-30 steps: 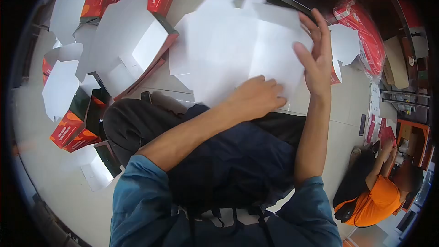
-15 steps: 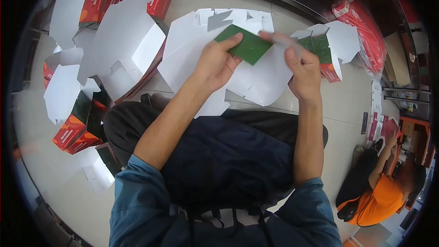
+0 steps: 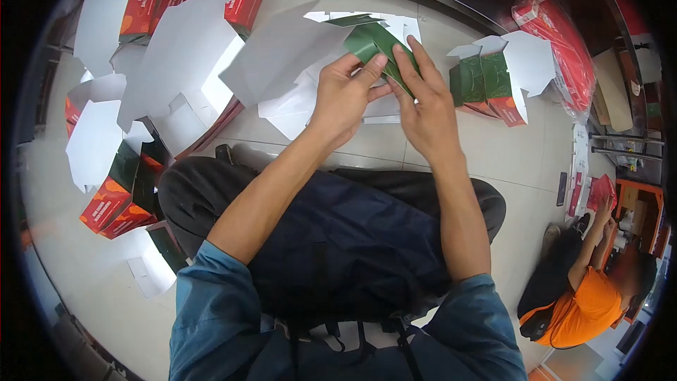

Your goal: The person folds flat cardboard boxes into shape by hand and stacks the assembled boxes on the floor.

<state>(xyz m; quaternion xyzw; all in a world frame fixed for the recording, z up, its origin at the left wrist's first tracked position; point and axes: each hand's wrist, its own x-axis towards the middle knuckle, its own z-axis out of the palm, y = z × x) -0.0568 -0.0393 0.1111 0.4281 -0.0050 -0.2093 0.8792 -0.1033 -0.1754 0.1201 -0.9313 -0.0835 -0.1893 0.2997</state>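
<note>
Above my lap is a partly folded cardboard box, its green side panels [image 3: 364, 43] turned up and its large white panel [image 3: 276, 53] standing out to the left. My left hand [image 3: 347, 97] grips the near edge of the green panel, thumb on top and fingers beneath. My right hand [image 3: 427, 107] holds the green part from the right, with two fingers stretched along its surface. The right thumb is partly hidden. Creases show where the green panels meet between the hands.
Several opened red, green and white boxes [image 3: 185, 79] stand on the left. At the right are another part-folded box [image 3: 482, 83] and a plastic-wrapped red bundle [image 3: 557, 53]. A person in an orange shirt [image 3: 582, 310] sits at lower right, handling a red item [image 3: 601, 193].
The green panel has tilted and folded up, and the white panel has lifted at the left. My right hand moved left onto the green panel; my left hand still grips it.
</note>
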